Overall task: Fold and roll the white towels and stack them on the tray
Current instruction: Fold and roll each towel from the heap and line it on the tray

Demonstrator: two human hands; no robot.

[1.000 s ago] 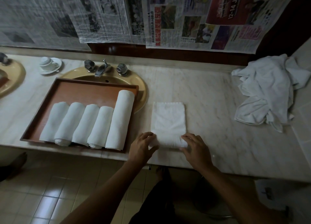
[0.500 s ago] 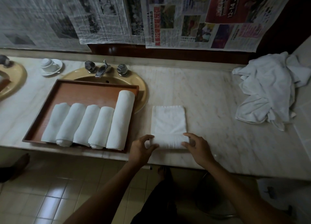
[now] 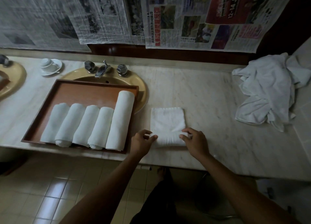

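Folded towel (image 3: 167, 122) flat on marble counter (image 3: 218, 139), near end partly rolled. Left hand (image 3: 141, 143) pinches roll's left end with curled fingers; right hand (image 3: 195, 143) grips roll's right end. Unrolled part extends away from both hands. Left of left hand: wooden tray (image 3: 87, 93) holding five rolled towels (image 3: 87, 124) side by side. Far right of right hand: heap of loose white towels (image 3: 269, 92).

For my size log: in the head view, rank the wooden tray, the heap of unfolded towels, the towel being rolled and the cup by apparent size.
1. wooden tray
2. heap of unfolded towels
3. towel being rolled
4. cup
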